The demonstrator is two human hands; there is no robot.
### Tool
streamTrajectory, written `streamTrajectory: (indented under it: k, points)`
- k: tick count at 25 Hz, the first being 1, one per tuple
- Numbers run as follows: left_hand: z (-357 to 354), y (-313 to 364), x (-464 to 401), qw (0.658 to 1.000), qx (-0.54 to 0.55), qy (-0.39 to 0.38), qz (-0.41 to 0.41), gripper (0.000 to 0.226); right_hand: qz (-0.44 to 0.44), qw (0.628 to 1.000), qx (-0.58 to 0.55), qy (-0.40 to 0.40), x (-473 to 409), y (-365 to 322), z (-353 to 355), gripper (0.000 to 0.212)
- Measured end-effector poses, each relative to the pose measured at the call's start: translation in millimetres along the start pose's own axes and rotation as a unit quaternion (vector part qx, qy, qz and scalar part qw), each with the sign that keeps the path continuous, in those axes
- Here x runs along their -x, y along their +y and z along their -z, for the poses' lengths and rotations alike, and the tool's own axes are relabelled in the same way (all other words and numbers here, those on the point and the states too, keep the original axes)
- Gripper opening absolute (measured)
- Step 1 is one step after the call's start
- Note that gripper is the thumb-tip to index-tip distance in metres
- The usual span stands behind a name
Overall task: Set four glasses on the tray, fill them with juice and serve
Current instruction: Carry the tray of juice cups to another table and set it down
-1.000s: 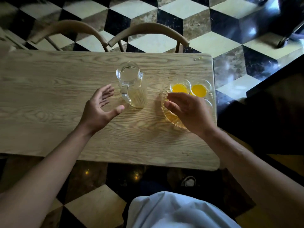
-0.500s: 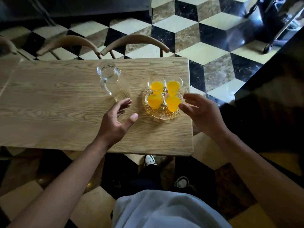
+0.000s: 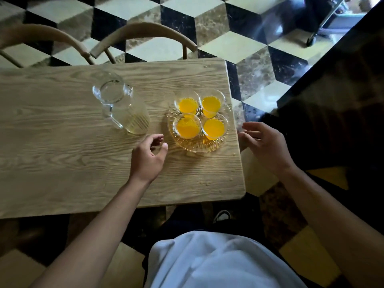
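A round cut-glass tray (image 3: 197, 145) rests near the right end of the wooden table (image 3: 62, 152). On it stand several small glasses (image 3: 188, 126) filled with orange juice, packed together. A clear glass jug (image 3: 122, 109), nearly drained, stands to the tray's left. My left hand (image 3: 148, 156) hovers just left of the tray's rim, fingers curled and holding nothing. My right hand (image 3: 264, 143) hangs past the table's right edge, to the right of the tray, fingers spread and empty. Neither hand touches the tray.
Two curved wooden chair backs (image 3: 143, 34) stand along the table's far side. A dark counter (image 3: 342, 100) runs along the right. A few drops lie on the table near its front right corner (image 3: 204, 183). The floor is checkered tile.
My right hand has lifted off the glasses and swung out to the tray's right side. My left hand has moved right from the jug to the tray's left rim. The view has shifted.
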State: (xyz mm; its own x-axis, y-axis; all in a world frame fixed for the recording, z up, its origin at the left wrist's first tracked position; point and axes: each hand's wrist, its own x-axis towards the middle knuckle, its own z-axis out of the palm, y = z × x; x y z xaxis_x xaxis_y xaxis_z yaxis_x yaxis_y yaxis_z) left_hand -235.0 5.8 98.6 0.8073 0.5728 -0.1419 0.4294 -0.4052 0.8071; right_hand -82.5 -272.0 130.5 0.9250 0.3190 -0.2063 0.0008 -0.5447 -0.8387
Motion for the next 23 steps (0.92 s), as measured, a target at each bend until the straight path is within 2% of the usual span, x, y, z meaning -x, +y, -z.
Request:
streamTrajectory:
  k: [4, 10, 15, 23]
  points:
    - [-18, -28, -32, 0.997, -0.036, -0.014, 0.063, 0.017, -0.043, 0.998, 0.039, 0.022, -26, 15, -9, 0.033]
    - [-56, -43, -71, 0.988, -0.049, 0.009, 0.148, 0.027, -0.095, 0.989, 0.108, 0.023, -74, 50, -22, 0.037]
    - [-70, -52, -88, 0.983, -0.049, 0.033, 0.177, 0.035, -0.121, 0.985, 0.122, 0.003, -103, 72, -34, 0.032]
    - [-79, -49, -115, 0.981, -0.082, 0.026, 0.177, 0.03, -0.152, 0.983, 0.105, -0.012, -127, 76, -47, 0.038]
